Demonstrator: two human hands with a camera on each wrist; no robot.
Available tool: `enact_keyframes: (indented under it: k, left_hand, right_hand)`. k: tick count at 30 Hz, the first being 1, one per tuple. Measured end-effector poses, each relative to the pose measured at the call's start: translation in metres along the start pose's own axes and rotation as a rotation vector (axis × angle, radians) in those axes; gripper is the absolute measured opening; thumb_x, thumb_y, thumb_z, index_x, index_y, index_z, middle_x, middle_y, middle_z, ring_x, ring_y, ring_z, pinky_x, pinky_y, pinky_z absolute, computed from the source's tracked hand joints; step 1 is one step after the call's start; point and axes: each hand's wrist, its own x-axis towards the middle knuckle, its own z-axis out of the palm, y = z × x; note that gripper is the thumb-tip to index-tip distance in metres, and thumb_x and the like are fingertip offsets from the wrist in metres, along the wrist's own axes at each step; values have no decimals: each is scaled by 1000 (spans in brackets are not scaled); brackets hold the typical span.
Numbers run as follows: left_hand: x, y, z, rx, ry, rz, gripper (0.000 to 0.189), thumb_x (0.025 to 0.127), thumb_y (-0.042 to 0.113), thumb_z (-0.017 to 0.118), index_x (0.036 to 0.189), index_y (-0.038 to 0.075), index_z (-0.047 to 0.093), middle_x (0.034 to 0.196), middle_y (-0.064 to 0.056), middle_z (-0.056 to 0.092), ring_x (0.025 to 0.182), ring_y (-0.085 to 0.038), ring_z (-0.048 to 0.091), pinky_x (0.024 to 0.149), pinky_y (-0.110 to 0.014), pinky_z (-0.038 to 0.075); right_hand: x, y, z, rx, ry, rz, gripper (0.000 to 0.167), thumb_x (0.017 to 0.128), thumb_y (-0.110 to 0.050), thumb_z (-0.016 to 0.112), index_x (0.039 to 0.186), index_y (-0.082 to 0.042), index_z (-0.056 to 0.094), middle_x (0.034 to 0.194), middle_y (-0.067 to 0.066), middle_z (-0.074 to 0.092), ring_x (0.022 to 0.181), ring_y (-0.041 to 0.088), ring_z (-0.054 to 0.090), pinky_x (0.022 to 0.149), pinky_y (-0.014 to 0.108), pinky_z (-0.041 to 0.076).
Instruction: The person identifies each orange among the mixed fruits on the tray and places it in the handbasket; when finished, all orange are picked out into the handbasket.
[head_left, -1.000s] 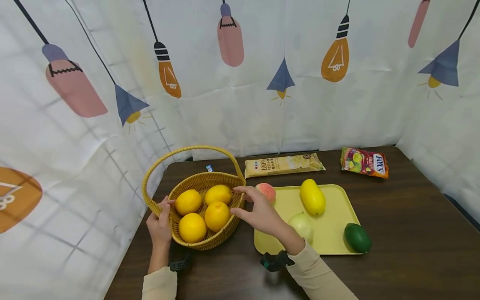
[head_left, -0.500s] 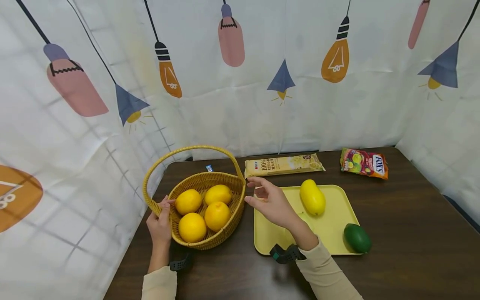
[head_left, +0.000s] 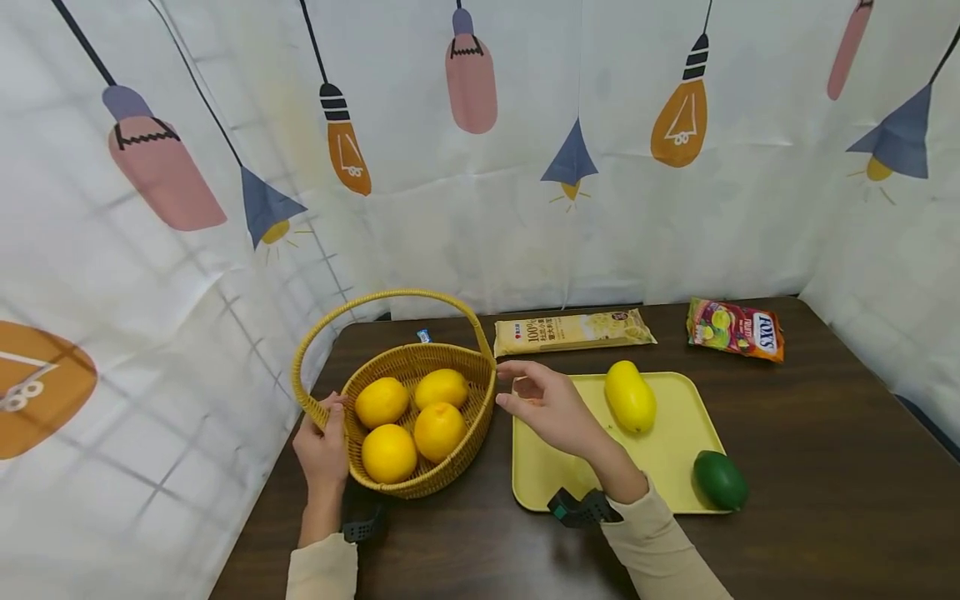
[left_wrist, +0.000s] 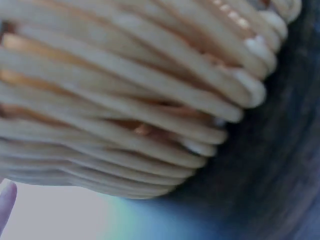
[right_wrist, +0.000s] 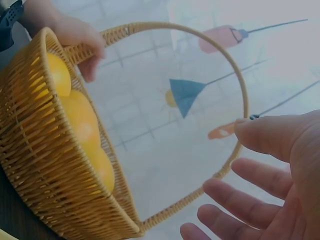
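A yellow wicker basket (head_left: pixel 420 485) with a tall arched handle stands on the left of the table, holding several yellow-orange fruits (head_left: pixel 389 453). My left hand (head_left: pixel 322 450) grips it at the left rim, by the foot of the handle (head_left: pixel 298 367); the right wrist view shows the same hand (right_wrist: pixel 82 37) there. Close up in the left wrist view is the weave (left_wrist: pixel 125 90), a fingertip (left_wrist: pixel 7 202) at the edge. My right hand (head_left: pixel 551 408) holds nothing, its fingers loosely bent beside the right rim. In the right wrist view its fingers (right_wrist: pixel 245 202) are spread apart.
Right of the basket lies a yellow tray (head_left: pixel 686 408) with a yellow papaya-like fruit (head_left: pixel 630 397). A dark green avocado-like fruit (head_left: pixel 720 481) rests at its right edge. Behind are a long noodle packet (head_left: pixel 573 332), a candy bag (head_left: pixel 735 330) and a small blue wrapper (head_left: pixel 423 336).
My right hand has moved right, off the basket's right rim to just beside it, and covers the peach and onion seen on the tray. My left hand keeps its grip.
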Motion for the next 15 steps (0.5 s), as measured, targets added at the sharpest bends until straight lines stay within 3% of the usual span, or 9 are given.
enact_keyframes:
  k: [2,4,8,11,13,15]
  left_hand:
    - [-5,16,0,13,52,66,30,97,9,56,118,-11,58,113,-14,66,96,-10,60,79,-11,44]
    - [-10,31,0,-24,121,137,33,94,6,55,123,-10,51,116,-10,60,97,-6,55,82,-16,43]
    - [-13,62,2,-168,329,347,39,87,6,52,121,-11,46,122,-11,55,115,-21,50,100,-31,40]
    - [-14,87,7,-264,477,538,33,83,7,53,107,-14,50,116,-20,55,114,-33,50,103,-40,39]
    - [-17,104,12,-329,523,636,28,82,8,56,97,-14,50,108,-23,55,109,-35,51,103,-42,40]
    - [-21,119,18,-378,506,730,26,82,9,58,89,-15,51,100,-25,56,103,-35,55,102,-43,43]
  right_hand:
    - [-3,-2,-2,2,-16,-3,42,94,-27,67,133,-14,58,127,0,60,117,24,58,99,43,49]
    - [-6,-5,-5,-4,-32,-15,42,94,-27,67,133,-14,58,129,2,60,118,25,58,100,43,49]
    - [-10,-13,-14,-64,-50,-66,39,93,-29,67,130,-19,60,128,1,61,116,23,59,98,44,50]
    - [-13,-22,-25,-146,-48,-119,37,92,-28,69,128,-21,61,128,-3,61,113,20,61,95,44,52]
    - [-15,-27,-32,-214,-46,-152,36,92,-28,69,127,-22,62,128,-4,62,111,17,61,93,42,53]
    - [-17,-32,-39,-279,-49,-184,36,92,-28,69,126,-23,62,127,-6,62,111,15,61,92,39,53]
